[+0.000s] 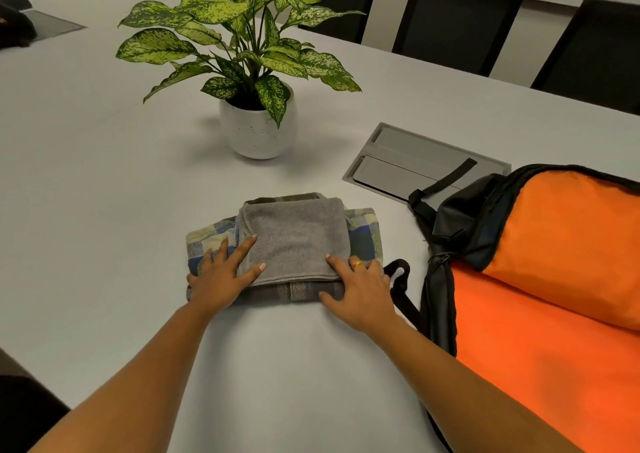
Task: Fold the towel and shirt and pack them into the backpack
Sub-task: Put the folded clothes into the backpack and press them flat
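Note:
A folded grey towel [296,236] lies on top of a folded plaid shirt [363,236] in the middle of the white table. My left hand [220,274] rests on the stack's left side, thumb and fingers spread over shirt and towel edge. My right hand [360,290] holds the stack's near right corner, fingers on top and thumb at the front edge. The black backpack [460,231] lies open to the right, showing its orange lining [540,314].
A potted plant [258,125] in a white pot stands behind the stack. A grey cable hatch [408,161] is set into the table behind the backpack. Black chairs line the table's far side. A backpack strap [401,290] lies beside my right hand.

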The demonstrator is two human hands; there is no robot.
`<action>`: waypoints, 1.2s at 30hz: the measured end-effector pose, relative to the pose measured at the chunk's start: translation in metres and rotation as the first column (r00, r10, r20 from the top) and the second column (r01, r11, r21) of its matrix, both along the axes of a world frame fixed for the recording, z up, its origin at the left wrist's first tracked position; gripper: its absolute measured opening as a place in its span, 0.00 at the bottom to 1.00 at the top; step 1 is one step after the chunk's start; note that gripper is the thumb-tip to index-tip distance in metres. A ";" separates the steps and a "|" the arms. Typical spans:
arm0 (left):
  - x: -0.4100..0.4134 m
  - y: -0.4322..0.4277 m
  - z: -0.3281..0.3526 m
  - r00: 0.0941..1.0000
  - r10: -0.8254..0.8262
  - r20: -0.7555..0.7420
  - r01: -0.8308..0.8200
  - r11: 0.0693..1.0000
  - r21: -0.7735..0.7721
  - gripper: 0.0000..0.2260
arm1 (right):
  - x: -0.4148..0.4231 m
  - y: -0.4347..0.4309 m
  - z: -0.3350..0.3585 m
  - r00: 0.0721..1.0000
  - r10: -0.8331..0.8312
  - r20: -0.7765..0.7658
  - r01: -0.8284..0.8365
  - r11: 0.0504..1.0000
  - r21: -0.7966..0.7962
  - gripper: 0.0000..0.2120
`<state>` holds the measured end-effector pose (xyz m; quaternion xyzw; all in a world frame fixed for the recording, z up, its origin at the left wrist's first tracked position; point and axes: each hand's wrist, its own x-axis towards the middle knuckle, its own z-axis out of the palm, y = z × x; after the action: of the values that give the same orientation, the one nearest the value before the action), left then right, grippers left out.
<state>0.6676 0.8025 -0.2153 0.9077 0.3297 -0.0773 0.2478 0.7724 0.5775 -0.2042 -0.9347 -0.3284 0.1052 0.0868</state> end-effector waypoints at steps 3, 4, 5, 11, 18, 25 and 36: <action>-0.014 -0.016 -0.002 0.999 -0.032 0.027 0.029 0.995 0.093 0.39 | -0.020 -0.021 -0.003 0.996 0.032 0.088 -0.039 0.996 0.079 0.37; -0.020 -0.022 -0.003 0.999 -0.030 0.044 0.025 0.993 0.116 0.40 | -0.023 -0.027 -0.004 0.993 0.045 0.110 -0.057 0.992 0.110 0.35; -0.023 -0.027 -0.003 0.998 -0.024 0.060 0.016 0.991 0.134 0.40 | -0.023 -0.031 -0.003 0.990 0.055 0.127 -0.072 0.988 0.135 0.33; -0.016 -0.038 0.008 0.966 0.203 0.157 -0.216 0.974 0.069 0.34 | -0.003 -0.021 0.006 0.990 -0.136 0.032 0.119 0.938 0.327 0.26; 0.004 -0.028 0.015 0.945 0.301 -0.128 -0.304 0.953 -0.008 0.39 | 0.018 -0.005 0.009 0.963 -0.233 -0.138 0.216 0.968 -0.128 0.34; 0.013 -0.040 0.009 0.958 0.252 -0.140 -0.233 0.963 0.136 0.33 | 0.014 0.005 0.000 0.955 -0.211 -0.207 0.203 0.977 -0.057 0.30; 0.020 -0.032 0.014 0.932 0.318 -0.172 -0.329 0.943 -0.044 0.36 | 0.033 0.004 0.002 0.870 -0.299 -0.392 0.324 0.946 -0.003 0.32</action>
<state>0.6876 0.7709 -0.2012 0.8221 0.4908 -0.1211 0.2619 0.8053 0.5817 -0.2017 -0.9327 -0.1529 0.2620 0.1950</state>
